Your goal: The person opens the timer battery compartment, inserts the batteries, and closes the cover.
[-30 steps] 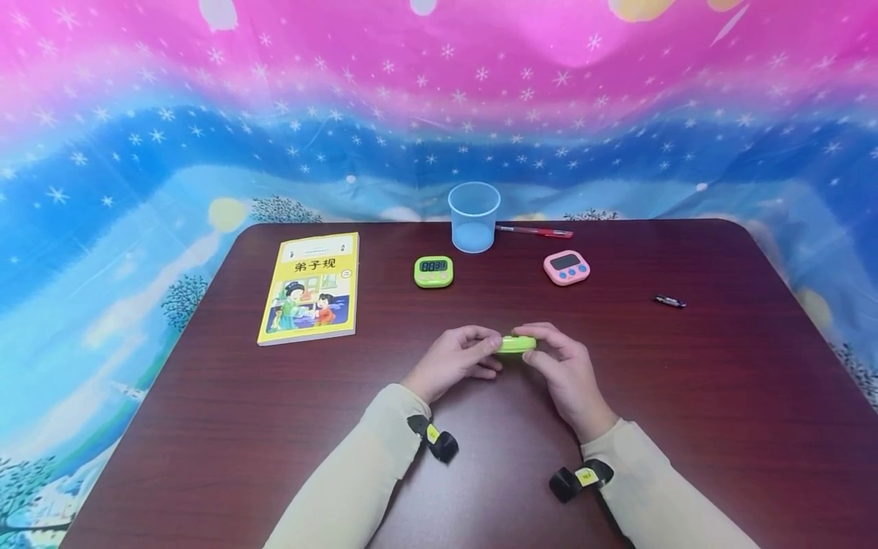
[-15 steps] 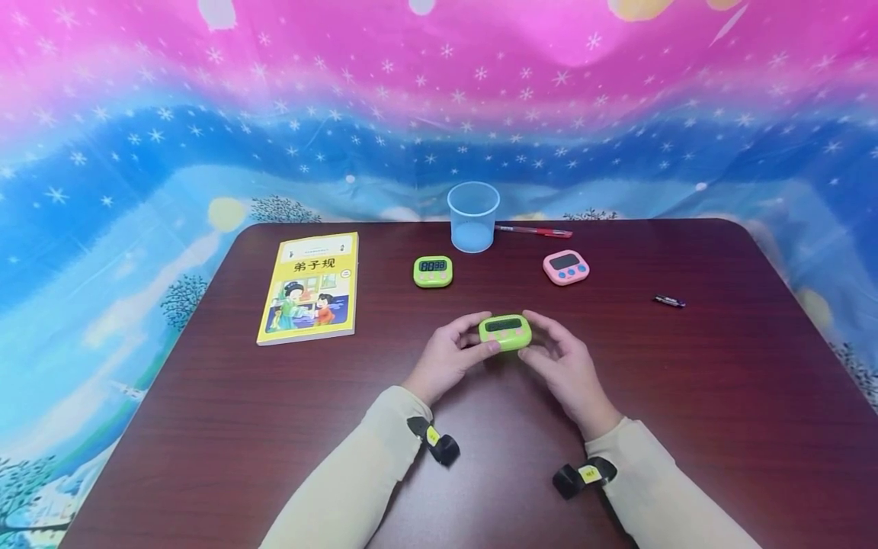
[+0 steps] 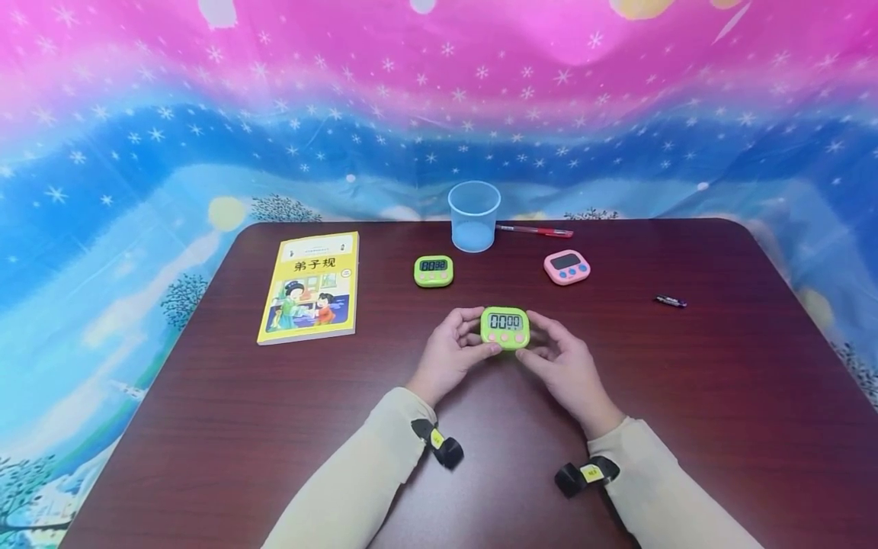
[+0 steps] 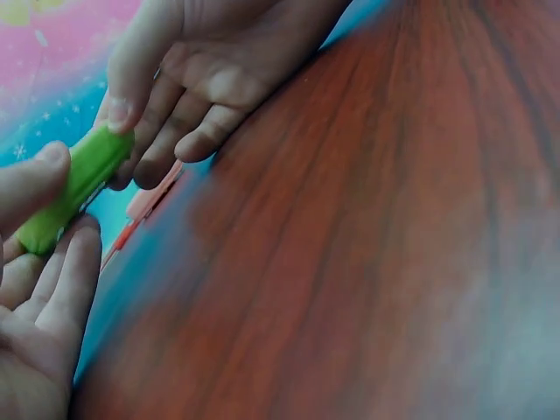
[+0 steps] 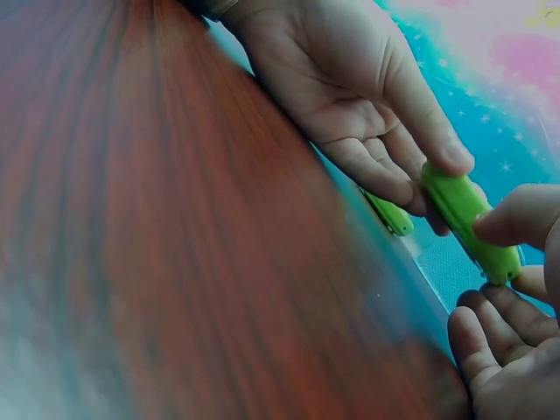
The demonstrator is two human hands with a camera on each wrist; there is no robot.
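Green plastic marks the held timer (image 3: 505,329), a small square one with a display reading zeros and pink buttons below it, tilted up so that its face looks toward the head camera. It sits just above the middle of the dark red wood-grain surface (image 3: 720,396), gripped from both sides. The left hand (image 3: 454,357) has its thumb and curled fingers pinching the timer's left edge; the right hand (image 3: 564,366) does the same on the right edge, with its thumb on the near side and its fingers behind. In the wrist views the timer shows edge-on as a thin green slab between thumb tips and fingertips, clear of the surface. Farther back lies a second green timer (image 3: 434,271) with a lit display, and to its right, well apart, a pink timer (image 3: 566,267) with blue buttons. A clear plastic cup (image 3: 473,216) stands upright at the far edge, with a red pen (image 3: 535,230) lying just beside it. A yellow book (image 3: 312,287) rests flat at the left, and a small dark battery-like object (image 3: 670,301) lies alone toward the right. A starry pink and blue cloth (image 3: 439,91) hangs behind.
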